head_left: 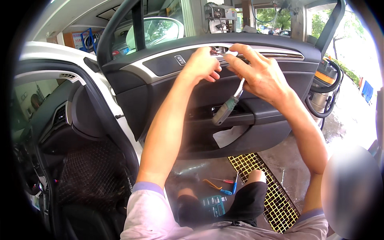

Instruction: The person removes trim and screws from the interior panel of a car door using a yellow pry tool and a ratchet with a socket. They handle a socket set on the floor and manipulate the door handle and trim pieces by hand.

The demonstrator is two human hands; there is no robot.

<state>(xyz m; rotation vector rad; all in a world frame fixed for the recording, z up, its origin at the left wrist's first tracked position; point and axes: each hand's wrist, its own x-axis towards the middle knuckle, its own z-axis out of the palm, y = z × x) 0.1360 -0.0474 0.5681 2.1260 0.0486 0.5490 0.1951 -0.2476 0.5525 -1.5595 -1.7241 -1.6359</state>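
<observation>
The dark inner door panel [160, 96] of a white car stands open in front of me. My left hand [201, 65] is at the handle recess in the silver trim, fingers curled and closed; whatever they grip there is hidden. Just to its right, my right hand [262, 74] holds a ratchet wrench [226, 110] whose grey-green handle hangs down across the panel. The wrench's upper end is covered by my fingers. A small white piece [231, 53] shows by the right fingertips, close to the recess.
On the ground between my knees lie screwdrivers [226, 192] and a teal tool case [215, 205]. A yellow floor grate [266, 188] runs beside them. A shop vacuum [323, 84] stands past the door's right end. The car's interior [86, 172] is at left.
</observation>
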